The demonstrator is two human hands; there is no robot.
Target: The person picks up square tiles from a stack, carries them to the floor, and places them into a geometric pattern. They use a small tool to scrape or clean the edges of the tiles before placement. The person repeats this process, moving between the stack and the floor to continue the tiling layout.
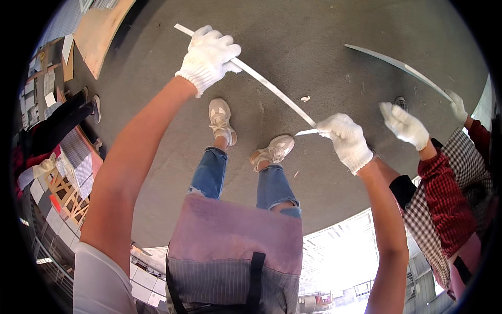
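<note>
A long, narrow white strip (pixel 274 91) slants across the space in front of me, over the grey floor. My left hand (pixel 209 56), in a white knit glove, is closed round it close to its upper left end, which sticks out past the fingers. At the lower right end, my right hand (pixel 343 140), gloved the same way, grips the strip with curled fingers. A short white tip (pixel 307 132) juts from beside the right fingers; whether it belongs to the same strip I cannot tell.
To the right, a co-worker in a checked apron (pixel 418 217) holds a wide white strip (pixel 400 65) with one gloved hand; their other glove (pixel 405 125) is nearer me. Stacked sheets (pixel 78 159) and a tan board (pixel 99 34) stand left, near another person's legs (pixel 63 118).
</note>
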